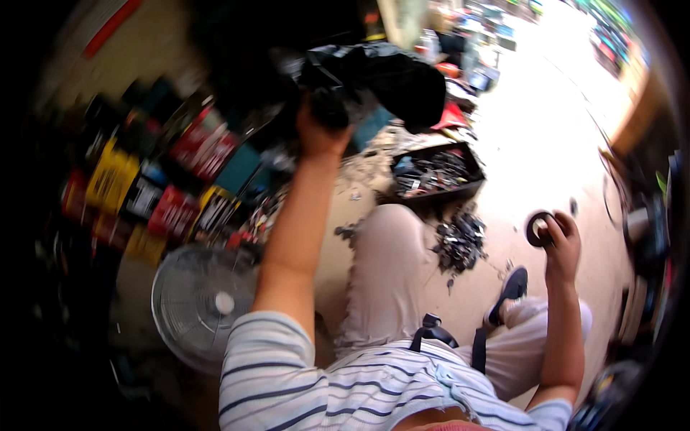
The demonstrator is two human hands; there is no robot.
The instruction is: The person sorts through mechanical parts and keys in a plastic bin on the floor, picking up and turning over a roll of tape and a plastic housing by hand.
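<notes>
Raised ahead and to the left, my left hand (321,135) is closed on a crumpled black plastic bag (406,80). The bag spreads to the right of the hand, and its dark folds hide most of the fingers. Out to the right, my right hand (564,248) grips a roll of black tape (530,234) by its near edge, with the ring's hole facing up. Between the hands, on the floor, sits a black box (471,183) filled with small metal pieces. A loose pile of dark keys or similar small parts (460,241) lies in front of it.
A round wire-guard fan (190,302) stands close on my left. Beyond it are stacked red, yellow and black cartons (172,212). Mixed goods (478,43) line the far side. A cable (593,115) and dark items run along the right edge.
</notes>
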